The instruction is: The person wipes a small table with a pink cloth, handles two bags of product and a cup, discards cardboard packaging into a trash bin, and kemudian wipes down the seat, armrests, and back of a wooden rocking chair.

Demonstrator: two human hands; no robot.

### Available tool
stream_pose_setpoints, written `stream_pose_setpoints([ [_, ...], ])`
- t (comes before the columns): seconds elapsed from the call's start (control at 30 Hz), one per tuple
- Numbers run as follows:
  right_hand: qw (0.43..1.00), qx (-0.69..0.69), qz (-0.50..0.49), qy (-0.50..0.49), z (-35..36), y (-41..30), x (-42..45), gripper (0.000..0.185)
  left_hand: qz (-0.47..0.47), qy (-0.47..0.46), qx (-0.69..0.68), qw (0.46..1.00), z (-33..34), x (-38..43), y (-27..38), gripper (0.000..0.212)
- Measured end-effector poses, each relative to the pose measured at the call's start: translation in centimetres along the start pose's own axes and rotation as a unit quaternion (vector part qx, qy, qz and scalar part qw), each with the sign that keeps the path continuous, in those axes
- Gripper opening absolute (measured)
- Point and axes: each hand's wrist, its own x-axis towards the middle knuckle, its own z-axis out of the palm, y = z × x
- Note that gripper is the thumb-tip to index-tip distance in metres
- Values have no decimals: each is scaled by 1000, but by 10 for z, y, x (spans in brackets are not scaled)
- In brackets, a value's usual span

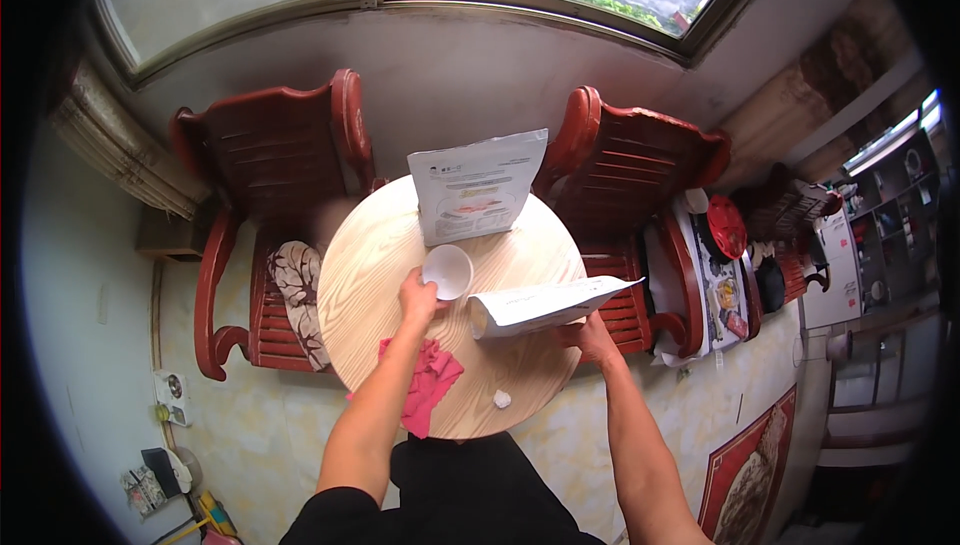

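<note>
My left hand (420, 296) holds a white cup or small bowl (448, 272) by its left side, its round opening facing up, over the round wooden table (360, 275). To its right, my right hand (589, 336) grips a white printed bag (544, 306) from underneath, and the bag lies tilted low over the tabletop. Another white printed bag (480, 192) stands upright at the table's far side, behind the cup. A crumpled pink cloth (431, 380) rests near my left forearm, which covers part of it. Near the front edge sits a small crumpled white piece (502, 398).
Red wooden armchairs (277, 155) (637, 162) stand beyond the table on both sides, below a window. A patterned cushion (296, 290) lies on the left seat. At the right, a side table carries a red tray (726, 227) and other items. A red-bordered mat (750, 470) lies on the floor.
</note>
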Motion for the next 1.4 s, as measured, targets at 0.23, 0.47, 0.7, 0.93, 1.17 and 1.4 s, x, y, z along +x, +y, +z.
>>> stream_pose_setpoints([
  [0.23, 981, -97, -159, 58, 20, 0, 41, 59, -4, 27, 12, 1000, -90, -7, -9, 48],
  [0.47, 987, -10, -143, 68, 81, -30, 73, 61, 26, 35, 65, 997, -124, -52, -9, 42],
  [0.7, 994, 26, -100, 36, 110, -62, 98, 77, 11, -23, 79, 997, -100, -90, -7, 40],
  [0.93, 989, 146, 4, 17, 64, -44, 76, 93, 9, -80, 107, 991, -25, -88, -11, 43],
  [1.17, 975, 147, 66, 155, 41, 19, -7, 39, 13, -15, 41, 999, 14, -58, -42, 39],
  [1.4, 996, -77, -12, 52, 85, 74, -111, 25, 168, 15, 293, 941, -59, -117, -15, 52],
])
